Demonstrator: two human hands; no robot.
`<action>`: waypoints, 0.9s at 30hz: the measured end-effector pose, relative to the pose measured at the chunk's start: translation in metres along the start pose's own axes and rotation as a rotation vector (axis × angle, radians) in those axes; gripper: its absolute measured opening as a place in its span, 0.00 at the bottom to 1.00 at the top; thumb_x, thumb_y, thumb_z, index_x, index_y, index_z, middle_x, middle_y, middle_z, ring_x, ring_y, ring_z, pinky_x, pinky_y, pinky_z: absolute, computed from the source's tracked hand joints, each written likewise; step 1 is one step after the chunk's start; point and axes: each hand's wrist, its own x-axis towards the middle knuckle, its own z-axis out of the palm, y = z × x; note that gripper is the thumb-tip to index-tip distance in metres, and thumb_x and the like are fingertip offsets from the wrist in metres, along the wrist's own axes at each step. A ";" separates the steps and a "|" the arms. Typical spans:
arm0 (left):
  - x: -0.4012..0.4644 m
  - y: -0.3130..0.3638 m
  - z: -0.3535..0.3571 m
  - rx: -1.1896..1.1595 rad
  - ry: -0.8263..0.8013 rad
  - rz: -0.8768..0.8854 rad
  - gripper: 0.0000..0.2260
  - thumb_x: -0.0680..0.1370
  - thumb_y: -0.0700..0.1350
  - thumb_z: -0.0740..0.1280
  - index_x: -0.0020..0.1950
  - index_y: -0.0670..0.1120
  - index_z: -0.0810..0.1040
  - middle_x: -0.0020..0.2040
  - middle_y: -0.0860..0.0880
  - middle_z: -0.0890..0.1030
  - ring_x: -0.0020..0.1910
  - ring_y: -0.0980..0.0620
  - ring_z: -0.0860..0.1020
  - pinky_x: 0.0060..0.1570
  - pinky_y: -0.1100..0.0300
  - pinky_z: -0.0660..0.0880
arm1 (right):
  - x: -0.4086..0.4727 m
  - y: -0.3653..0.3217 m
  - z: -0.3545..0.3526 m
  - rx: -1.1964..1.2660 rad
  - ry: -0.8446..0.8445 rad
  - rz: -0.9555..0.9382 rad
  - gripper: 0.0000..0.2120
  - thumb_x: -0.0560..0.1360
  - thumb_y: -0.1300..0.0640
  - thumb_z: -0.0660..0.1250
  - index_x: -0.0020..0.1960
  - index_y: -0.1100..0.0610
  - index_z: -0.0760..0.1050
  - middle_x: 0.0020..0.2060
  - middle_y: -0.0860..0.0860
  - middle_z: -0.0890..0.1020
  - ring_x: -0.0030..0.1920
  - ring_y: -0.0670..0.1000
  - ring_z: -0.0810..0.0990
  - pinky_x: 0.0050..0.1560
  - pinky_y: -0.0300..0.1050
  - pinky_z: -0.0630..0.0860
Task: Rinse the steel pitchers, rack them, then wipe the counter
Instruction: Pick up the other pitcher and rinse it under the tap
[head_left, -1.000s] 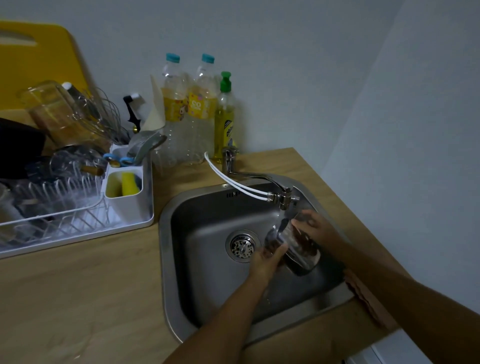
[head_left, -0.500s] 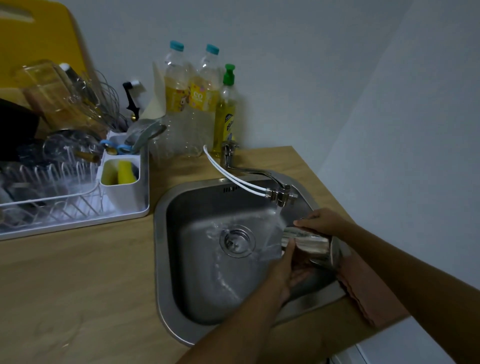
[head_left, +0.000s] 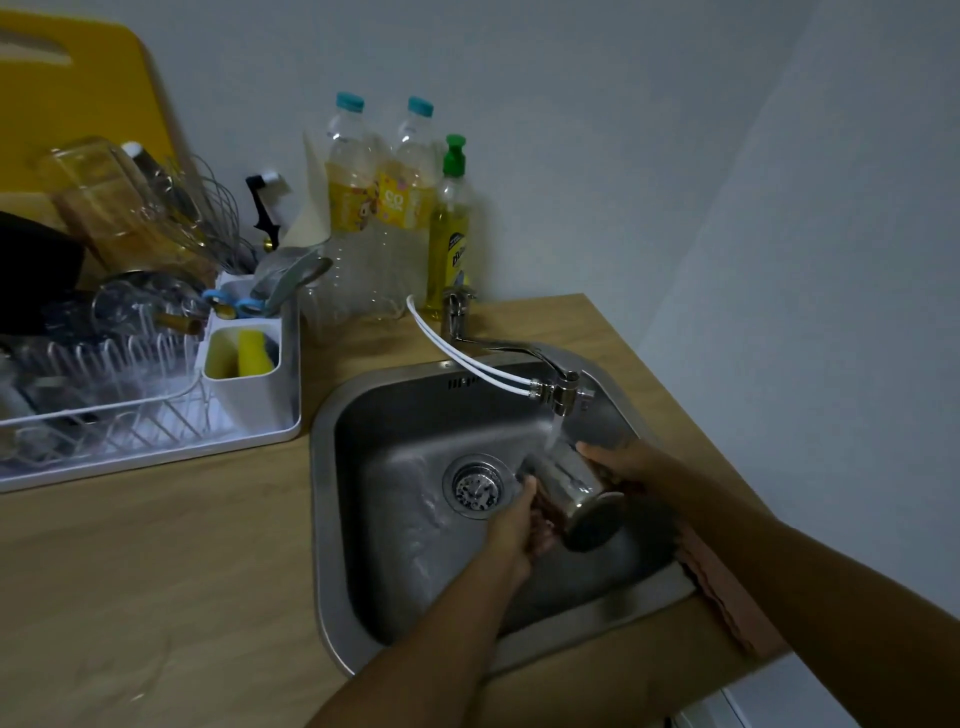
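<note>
A steel pitcher (head_left: 571, 486) lies on its side over the steel sink (head_left: 395, 519), its flat base turned toward me, under water running from the faucet (head_left: 558, 387). My right hand (head_left: 623, 462) grips the pitcher from the far right side. My left hand (head_left: 519, 525) holds it from below and on the left, fingers curled under its body. The white dish rack (head_left: 156, 415) stands on the wooden counter (head_left: 156, 571) at the left, full of glassware and utensils.
Two plastic bottles (head_left: 384, 208) and a green-capped dish soap bottle (head_left: 449, 234) stand behind the faucet. A pink cloth (head_left: 727, 597) lies on the counter right of the sink. A yellow cutting board (head_left: 67, 104) leans behind the rack. A sponge (head_left: 252, 353) sits in the rack's caddy.
The pitcher has been turned under the stream so its base now faces me. Both hands have kept hold of it and shifted a little within the sink.
</note>
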 end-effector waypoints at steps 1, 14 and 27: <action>0.001 0.007 -0.005 0.024 0.026 0.004 0.11 0.78 0.50 0.64 0.45 0.42 0.76 0.40 0.44 0.79 0.38 0.49 0.78 0.32 0.61 0.78 | -0.001 0.000 0.006 0.043 -0.019 0.022 0.21 0.76 0.42 0.62 0.35 0.59 0.71 0.33 0.55 0.75 0.33 0.49 0.74 0.32 0.40 0.68; 0.009 0.056 -0.013 0.321 0.139 0.124 0.16 0.76 0.49 0.68 0.59 0.41 0.75 0.53 0.41 0.80 0.43 0.46 0.79 0.36 0.57 0.78 | -0.002 0.018 0.049 0.891 -0.185 0.214 0.15 0.78 0.47 0.60 0.50 0.59 0.74 0.40 0.57 0.77 0.36 0.51 0.76 0.23 0.35 0.73; 0.003 0.049 -0.013 0.919 -0.107 0.536 0.16 0.79 0.41 0.60 0.67 0.47 0.74 0.66 0.45 0.75 0.64 0.47 0.73 0.68 0.47 0.69 | -0.011 0.052 0.049 1.159 -0.396 -0.159 0.17 0.73 0.62 0.61 0.61 0.64 0.73 0.57 0.62 0.77 0.56 0.59 0.77 0.54 0.51 0.77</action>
